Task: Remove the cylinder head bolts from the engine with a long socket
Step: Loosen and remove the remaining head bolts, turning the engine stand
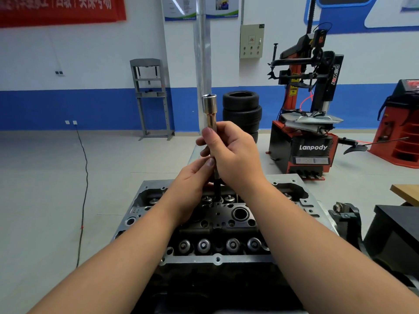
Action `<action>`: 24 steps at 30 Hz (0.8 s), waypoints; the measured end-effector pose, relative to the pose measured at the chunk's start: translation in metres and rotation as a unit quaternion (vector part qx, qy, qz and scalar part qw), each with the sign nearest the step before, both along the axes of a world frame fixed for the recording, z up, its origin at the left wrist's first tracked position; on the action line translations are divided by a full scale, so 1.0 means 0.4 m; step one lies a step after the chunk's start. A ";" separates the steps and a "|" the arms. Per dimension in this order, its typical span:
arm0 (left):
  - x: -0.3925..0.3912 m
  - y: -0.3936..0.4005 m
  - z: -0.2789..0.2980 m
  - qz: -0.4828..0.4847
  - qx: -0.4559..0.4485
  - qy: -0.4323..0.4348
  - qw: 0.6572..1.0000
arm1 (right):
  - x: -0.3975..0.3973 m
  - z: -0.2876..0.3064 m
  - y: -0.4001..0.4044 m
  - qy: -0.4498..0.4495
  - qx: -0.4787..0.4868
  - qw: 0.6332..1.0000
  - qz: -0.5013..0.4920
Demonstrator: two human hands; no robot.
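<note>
The long socket (210, 114) stands upright over the cylinder head (217, 214), a dark bolt below it; right hand (235, 155) grips its shaft, left hand (192, 177) pinches lower down: lift straight, keeping the bolt from dropping

Two bare arms reach out over a big metal engine (217, 225) with round holes and shiny round caps on top. The right hand (235, 155) is wrapped around a long socket (209, 109) that stands straight up, its shiny open end at the top. The left hand (192, 177) pinches the tool lower down, just under the right hand. A thin dark rod (218, 189) goes from the hands down to the engine. Behind are stacked black tires (242, 112), a red and black tire machine (306, 123), a gray metal frame (152, 96) and a blue and white wall (90, 75).
</note>
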State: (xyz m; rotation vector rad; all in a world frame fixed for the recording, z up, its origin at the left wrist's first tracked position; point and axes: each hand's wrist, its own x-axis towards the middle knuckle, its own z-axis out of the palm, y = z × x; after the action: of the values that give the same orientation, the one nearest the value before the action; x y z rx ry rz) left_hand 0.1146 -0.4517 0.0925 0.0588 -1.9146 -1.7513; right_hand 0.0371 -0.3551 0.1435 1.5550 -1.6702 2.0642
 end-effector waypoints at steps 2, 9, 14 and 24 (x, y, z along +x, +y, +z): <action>-0.002 -0.001 0.000 0.013 0.002 0.010 1.000 | 0.002 0.000 -0.002 0.000 0.005 1.000 0.000; -0.003 -0.001 0.001 0.045 -0.011 0.026 0.999 | 0.005 -0.004 -0.002 0.012 -0.002 1.000 -0.002; 0.001 0.003 0.003 0.010 0.019 0.017 1.000 | -0.001 -0.001 0.002 -0.002 -0.013 1.000 -0.009; -0.004 0.000 -0.001 0.051 0.001 0.029 0.998 | 0.005 -0.001 0.000 -0.006 -0.009 1.000 0.007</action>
State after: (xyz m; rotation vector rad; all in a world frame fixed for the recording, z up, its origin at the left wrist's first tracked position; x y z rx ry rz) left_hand 0.1130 -0.4516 0.0921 0.1039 -1.8368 -1.6690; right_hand 0.0390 -0.3553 0.1429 1.5576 -1.6453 2.0934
